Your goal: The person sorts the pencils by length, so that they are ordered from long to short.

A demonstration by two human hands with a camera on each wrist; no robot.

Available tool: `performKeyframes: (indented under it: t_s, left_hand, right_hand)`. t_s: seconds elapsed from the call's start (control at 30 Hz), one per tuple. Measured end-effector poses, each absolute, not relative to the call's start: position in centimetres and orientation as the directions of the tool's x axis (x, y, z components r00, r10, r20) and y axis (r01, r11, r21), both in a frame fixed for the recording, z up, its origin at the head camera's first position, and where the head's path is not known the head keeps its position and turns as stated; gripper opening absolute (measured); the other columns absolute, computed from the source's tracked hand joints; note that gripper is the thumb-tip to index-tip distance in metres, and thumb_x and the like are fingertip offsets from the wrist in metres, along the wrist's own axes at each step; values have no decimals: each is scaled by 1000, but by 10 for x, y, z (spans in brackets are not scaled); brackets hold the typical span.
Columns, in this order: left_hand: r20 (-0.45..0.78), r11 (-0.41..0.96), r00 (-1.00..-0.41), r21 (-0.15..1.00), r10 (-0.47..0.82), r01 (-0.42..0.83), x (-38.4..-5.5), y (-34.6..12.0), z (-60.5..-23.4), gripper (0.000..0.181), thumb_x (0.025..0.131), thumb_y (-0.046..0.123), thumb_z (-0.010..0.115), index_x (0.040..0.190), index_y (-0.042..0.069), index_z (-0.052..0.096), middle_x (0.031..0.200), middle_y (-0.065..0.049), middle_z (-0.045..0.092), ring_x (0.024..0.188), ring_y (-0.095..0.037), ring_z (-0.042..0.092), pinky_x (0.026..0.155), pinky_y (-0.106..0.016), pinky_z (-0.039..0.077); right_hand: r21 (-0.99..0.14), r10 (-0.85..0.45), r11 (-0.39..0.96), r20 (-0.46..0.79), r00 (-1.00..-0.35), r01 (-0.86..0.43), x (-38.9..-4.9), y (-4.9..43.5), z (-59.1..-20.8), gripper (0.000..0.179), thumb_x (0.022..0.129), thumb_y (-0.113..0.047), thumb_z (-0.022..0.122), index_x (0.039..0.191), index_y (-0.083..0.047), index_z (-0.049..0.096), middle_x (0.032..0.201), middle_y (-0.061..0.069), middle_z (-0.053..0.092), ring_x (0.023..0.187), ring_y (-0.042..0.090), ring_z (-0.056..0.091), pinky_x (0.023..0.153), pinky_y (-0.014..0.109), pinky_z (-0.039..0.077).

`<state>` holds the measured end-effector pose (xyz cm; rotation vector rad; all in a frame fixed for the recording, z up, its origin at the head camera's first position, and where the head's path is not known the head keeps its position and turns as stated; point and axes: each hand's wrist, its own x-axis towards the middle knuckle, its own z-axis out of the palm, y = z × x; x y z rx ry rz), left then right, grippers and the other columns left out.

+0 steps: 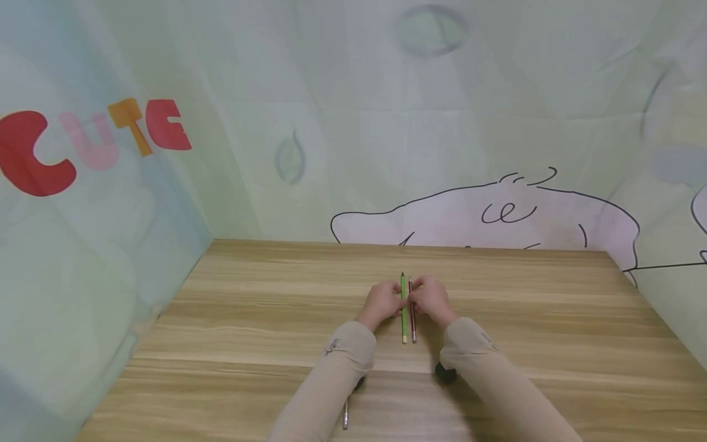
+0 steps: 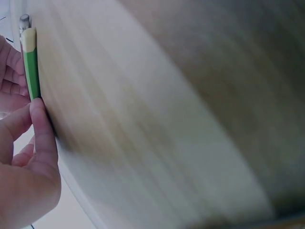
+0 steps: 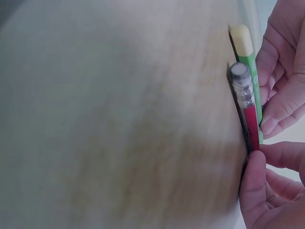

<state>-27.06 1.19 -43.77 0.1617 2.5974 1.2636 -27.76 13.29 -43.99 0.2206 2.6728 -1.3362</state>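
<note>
Head view: on the desk, the left hand pinches a green pencil; just right of it, the right hand pinches a red pencil. Both look light, stiff, best held mid-shaft.

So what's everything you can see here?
green pencil: 1, green with yellowish end, in left hand
red pencil: 1, red with silvery end, in right hand
thin stick: 1, silvery, partly hidden by left sleeve
dark things: 2, black, beside sleeves, unclear what
table: 1, wood-brown, beneath pencils
printed backdrop: 1, pale green, around table
CUTE letters: 4, red, pink, orange, backdrop's left
large cartoon figure: 1, whitish, behind table
sleeves: 2, beige, on arms
hands: 2, bare, pinching pencils
</note>
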Motion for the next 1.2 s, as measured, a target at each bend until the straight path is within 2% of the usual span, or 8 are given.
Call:
performKeyframes:
  t_s: [0.23, 0.5, 0.63, 0.87, 1.2]
  left_hand:
    - [-181, 635, -963, 773, 202, -12, -270, 12, -436, 28, 80, 8, 62, 106, -1, 56, 89, -11, 61, 51, -4, 52, 46, -13, 44]
    - [-199, 625, -960, 780, 196, -34, -270, 12, -437, 29, 81, 8, 62, 108, 0, 55, 94, -11, 60, 54, -5, 54, 48, -13, 45]
    - [-201, 614, -960, 788, 194, -41, -269, 12, -436, 30, 81, 8, 62, 109, 0, 55, 90, -10, 60, 54, -5, 54, 48, -13, 45]
    - [-203, 592, -962, 804, 183, -57, -269, 11, -436, 30, 81, 9, 61, 109, -1, 54, 79, -6, 59, 53, -5, 53, 47, -12, 44]
    - [-205, 587, -961, 807, 188, -57, -270, 11, -438, 30, 81, 11, 61, 108, -1, 54, 79, -6, 59, 54, -6, 55, 48, -13, 45]
  right_hand:
    - [-795, 65, 575, -192, -979, 194, -278, 134, -441, 23, 74, 1, 59, 97, 4, 58, 59, 4, 55, 43, 8, 47, 40, 16, 41]
    - [-818, 58, 544, -185, -981, 187, -276, 134, -440, 21, 73, 3, 58, 94, 4, 58, 60, 8, 58, 44, 10, 49, 41, 21, 44]
    - [-812, 77, 533, -234, -969, 238, -276, 134, -438, 24, 76, 0, 59, 99, 3, 58, 64, 7, 58, 47, 9, 50, 43, 18, 44]
    - [-813, 69, 530, -240, -968, 239, -274, 134, -435, 25, 77, -1, 59, 102, 4, 57, 64, 6, 58, 49, 10, 50, 44, 18, 43]
    - [-838, 73, 493, -229, -971, 235, -274, 135, -437, 27, 76, -1, 61, 102, 5, 57, 63, 7, 58, 46, 9, 50, 42, 19, 44]
